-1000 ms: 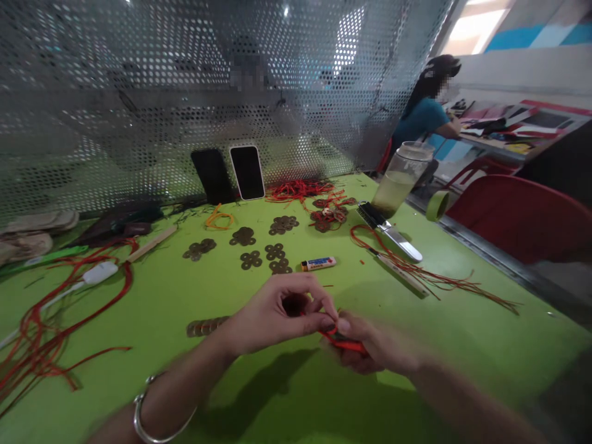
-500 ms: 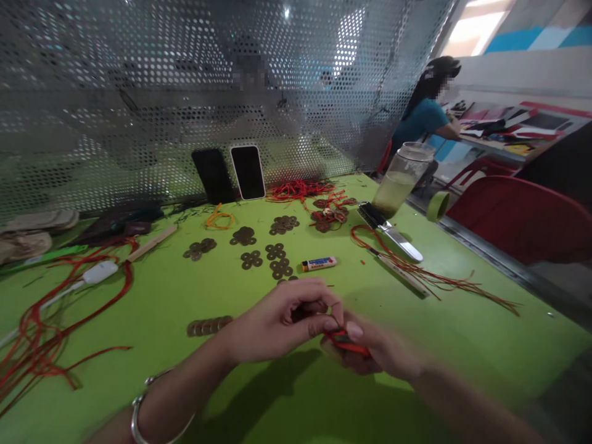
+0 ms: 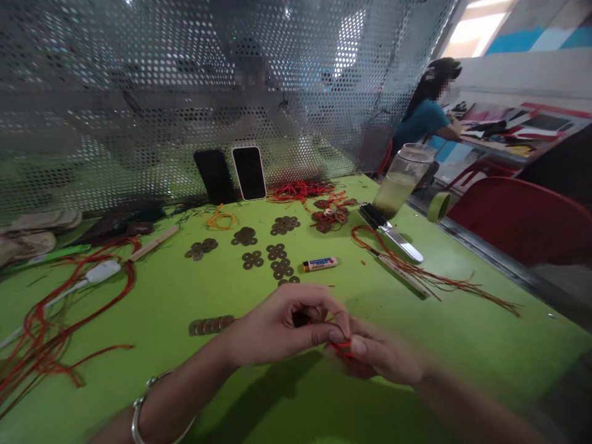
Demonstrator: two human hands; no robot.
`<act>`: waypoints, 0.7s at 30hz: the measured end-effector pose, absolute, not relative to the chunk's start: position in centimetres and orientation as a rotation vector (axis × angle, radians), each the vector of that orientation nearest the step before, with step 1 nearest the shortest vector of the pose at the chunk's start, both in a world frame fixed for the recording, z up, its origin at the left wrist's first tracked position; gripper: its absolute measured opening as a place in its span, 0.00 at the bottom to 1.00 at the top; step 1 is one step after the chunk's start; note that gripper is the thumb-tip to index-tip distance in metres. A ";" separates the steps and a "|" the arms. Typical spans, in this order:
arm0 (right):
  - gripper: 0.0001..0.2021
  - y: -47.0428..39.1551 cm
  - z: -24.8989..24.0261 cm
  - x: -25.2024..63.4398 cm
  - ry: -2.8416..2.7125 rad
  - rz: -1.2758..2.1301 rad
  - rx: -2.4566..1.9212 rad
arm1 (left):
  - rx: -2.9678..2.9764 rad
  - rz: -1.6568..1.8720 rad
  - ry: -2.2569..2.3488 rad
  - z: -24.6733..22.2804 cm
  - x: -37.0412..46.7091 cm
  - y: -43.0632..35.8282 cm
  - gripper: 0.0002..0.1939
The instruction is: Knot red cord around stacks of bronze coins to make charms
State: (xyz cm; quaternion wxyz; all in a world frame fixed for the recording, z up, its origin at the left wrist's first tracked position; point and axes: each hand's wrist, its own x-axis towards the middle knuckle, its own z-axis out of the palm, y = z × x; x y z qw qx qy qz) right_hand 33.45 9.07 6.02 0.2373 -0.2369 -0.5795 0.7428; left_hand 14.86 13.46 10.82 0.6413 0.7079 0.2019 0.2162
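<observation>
My left hand (image 3: 296, 320) has its thumb and forefinger pinched on red cord (image 3: 343, 349) near the front of the green table. My right hand (image 3: 377, 354) is closed on the same cord, and the two hands touch. Whether a coin sits inside the cord is hidden by my fingers. Beside my left wrist lies a row of overlapping coins (image 3: 210, 325). Past my hands are small clusters of holed coins (image 3: 282, 267) and a lighter (image 3: 320, 264) with a white and blue label.
Two phones (image 3: 250, 172) lean on the perforated metal panel (image 3: 185, 92). A hairbrush (image 3: 393, 233), a jar of liquid (image 3: 401, 182) and loose red cords (image 3: 444, 277) lie to the right. More red cords (image 3: 50, 336) and a white cable (image 3: 102, 271) lie left. A person (image 3: 423, 117) sits beyond.
Both hands have shifted slightly downward, still pinched together on the red cord. Less of the cord shows between my fingers. The things on the table stay where they were.
</observation>
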 end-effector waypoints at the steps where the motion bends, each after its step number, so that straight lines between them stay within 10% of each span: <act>1: 0.29 9.0 6.0 33.4 -1.574 2.039 -0.659 | 1.618 0.494 0.469 10.8 14.8 13.5 0.07; 21: 0.27 9.1 6.6 33.5 -1.668 2.022 -0.372 | 1.435 0.423 0.387 10.9 15.0 12.7 0.10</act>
